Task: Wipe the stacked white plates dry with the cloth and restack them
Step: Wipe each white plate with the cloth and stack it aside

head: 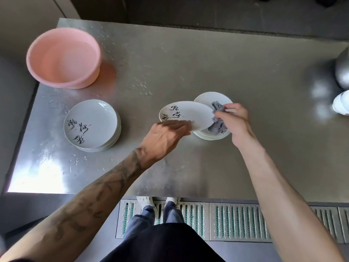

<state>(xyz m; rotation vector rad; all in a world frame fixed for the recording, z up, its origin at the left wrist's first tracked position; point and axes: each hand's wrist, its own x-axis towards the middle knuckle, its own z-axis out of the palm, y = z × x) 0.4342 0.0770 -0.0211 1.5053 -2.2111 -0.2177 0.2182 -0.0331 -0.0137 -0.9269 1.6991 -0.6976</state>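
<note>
Stainless steel counter (188, 63), seen from above; scattered water droplets on its far-left part. Pink basin (62, 59) stands at the far-left corner.

Left stack of white plates (90, 123) sits near the counter's left side, below the basin. Its top plate carries black brush-style characters.

Right stack of white plates (206, 99) sits centre-right, well apart from the left stack.

Lifted plate (186, 114): same black characters, held tilted over the left part of the right stack and partly covering it.

Left hand (162, 137): grips the near rim of the lifted plate, fingers laid fairly straight across the top of the rim. Thumb hidden.

Right hand (234, 120): fingers curled round a bunched grey cloth (218, 125), which it holds against the right edge of the lifted plate, above the right stack.

Right edge: blurred rounded metal vessels (342, 70).

Below the counter edge: slotted floor grate (236, 220) and the person's light shoes (149, 201).
</note>
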